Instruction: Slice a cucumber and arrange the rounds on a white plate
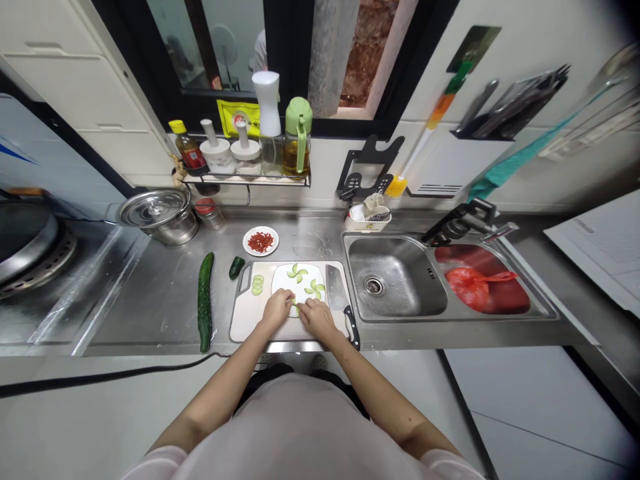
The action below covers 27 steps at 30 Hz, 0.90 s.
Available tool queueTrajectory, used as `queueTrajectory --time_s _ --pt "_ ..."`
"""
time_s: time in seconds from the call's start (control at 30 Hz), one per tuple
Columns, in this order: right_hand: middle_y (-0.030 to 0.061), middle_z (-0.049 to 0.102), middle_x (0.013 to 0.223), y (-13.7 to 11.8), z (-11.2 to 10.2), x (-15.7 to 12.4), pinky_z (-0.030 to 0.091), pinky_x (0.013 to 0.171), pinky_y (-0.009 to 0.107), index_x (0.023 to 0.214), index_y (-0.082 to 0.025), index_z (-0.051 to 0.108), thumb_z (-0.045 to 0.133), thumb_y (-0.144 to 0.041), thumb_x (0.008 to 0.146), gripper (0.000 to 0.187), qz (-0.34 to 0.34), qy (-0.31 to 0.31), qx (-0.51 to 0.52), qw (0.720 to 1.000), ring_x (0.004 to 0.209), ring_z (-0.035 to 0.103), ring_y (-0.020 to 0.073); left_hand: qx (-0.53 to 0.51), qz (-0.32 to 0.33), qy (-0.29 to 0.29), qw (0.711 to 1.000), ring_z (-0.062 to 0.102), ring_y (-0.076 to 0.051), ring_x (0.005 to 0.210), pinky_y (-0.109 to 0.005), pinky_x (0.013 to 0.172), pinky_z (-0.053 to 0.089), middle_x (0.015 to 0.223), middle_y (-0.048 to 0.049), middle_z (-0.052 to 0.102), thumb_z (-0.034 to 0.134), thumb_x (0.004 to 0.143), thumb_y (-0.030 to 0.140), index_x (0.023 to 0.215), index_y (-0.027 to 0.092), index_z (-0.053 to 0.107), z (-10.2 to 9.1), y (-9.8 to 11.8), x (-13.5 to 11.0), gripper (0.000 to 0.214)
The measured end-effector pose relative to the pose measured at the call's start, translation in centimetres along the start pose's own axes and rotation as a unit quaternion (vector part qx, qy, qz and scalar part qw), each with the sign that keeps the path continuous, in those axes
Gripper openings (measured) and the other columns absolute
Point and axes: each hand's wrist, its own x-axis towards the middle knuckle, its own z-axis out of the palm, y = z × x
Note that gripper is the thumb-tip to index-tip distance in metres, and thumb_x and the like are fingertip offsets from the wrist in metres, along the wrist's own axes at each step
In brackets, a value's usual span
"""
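A white plate (305, 275) sits on a pale cutting board (245, 319) and carries green cucumber slices (297, 272) in small fans. My left hand (277, 308) and my right hand (315, 316) meet at the plate's near edge, fingers pinched around a cucumber slice (296, 307) between them. Two loose slices (257, 285) lie on the board to the left of the plate. A cleaver (336, 291) rests on the board's right side, its black handle toward me.
A whole cucumber (205, 301) and a cucumber end (236, 267) lie left of the board. Behind are a dish of chopped red chili (261, 241), a lidded steel pot (159, 213) and a condiment shelf (247, 175). A double sink (400, 280) holds a red bag (473, 285).
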Motion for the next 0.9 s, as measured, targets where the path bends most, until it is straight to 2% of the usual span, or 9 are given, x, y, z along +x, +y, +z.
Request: queueTrajectory --time_s 0.27,0.7,0.9 --pt "0.0086 0.06 0.092 0.07 0.48 -0.11 0.029 0.076 0.031 0.108 -0.019 0.066 0.043 -0.024 0.095 0.028 -0.002 0.018 0.001 1.0 0.089 0.048 0.0202 0.014 0.014 0.005 1.0 0.059 -0.018 0.093 -0.028 0.082 0.042 0.102 -0.0068 0.064 0.051 0.084 0.013 0.097 0.019 0.066 0.42 -0.26 0.07 0.02" --pt "0.0094 0.059 0.094 0.25 0.72 -0.08 0.029 0.077 0.031 0.107 -0.018 0.066 0.044 -0.025 0.094 0.026 -0.001 0.014 0.022 1.0 0.091 0.048 0.021 0.008 -0.005 -0.012 1.0 0.058 -0.019 0.099 -0.029 0.088 0.042 0.105 -0.0072 0.063 0.051 0.084 0.012 0.099 0.019 0.066 0.21 0.19 0.01 0.022" --pt "0.0082 0.059 0.093 0.16 0.81 -0.22 0.03 0.078 0.03 0.109 -0.019 0.066 0.045 -0.026 0.093 0.027 0.004 0.027 0.037 0.999 0.091 0.048 0.0201 -0.008 -0.001 0.009 1.0 0.059 -0.019 0.096 -0.029 0.087 0.043 0.104 -0.007 0.063 0.052 0.083 0.013 0.097 0.019 0.066 0.01 0.2 -0.12 0.02"
